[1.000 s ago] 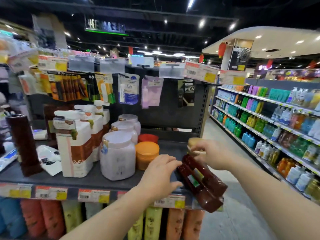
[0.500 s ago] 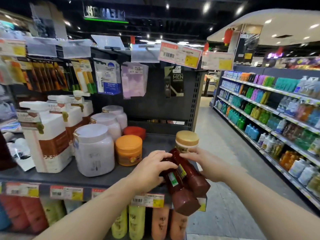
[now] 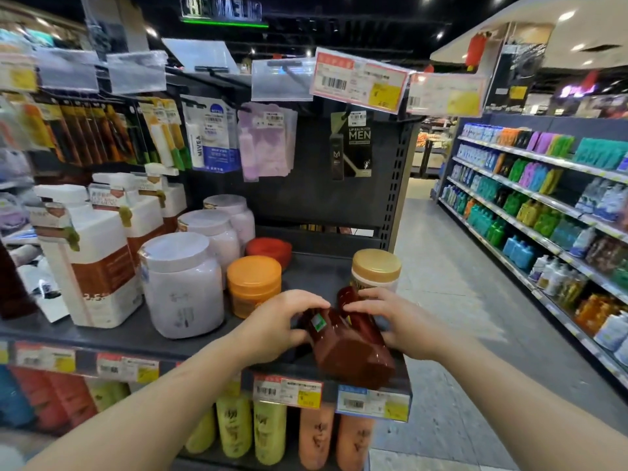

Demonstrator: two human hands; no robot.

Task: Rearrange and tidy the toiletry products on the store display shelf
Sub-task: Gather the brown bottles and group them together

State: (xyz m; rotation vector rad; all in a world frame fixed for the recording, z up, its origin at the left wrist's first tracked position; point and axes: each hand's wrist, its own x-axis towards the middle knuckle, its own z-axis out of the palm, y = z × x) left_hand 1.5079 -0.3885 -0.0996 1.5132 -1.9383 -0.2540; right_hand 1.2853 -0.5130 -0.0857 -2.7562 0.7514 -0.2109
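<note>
Low in the centre of the frame I see my left hand (image 3: 282, 322) and right hand (image 3: 396, 321) each grasping the two dark brown bottles (image 3: 346, 338), which lie tilted over the front edge of the dark shelf (image 3: 142, 338). My fingers hide their tops, and their small labels are too blurred to read. Just behind them a gold-lidded jar (image 3: 375, 270) is partly covered; an orange-lidded jar (image 3: 254, 283) stands to the left.
</note>
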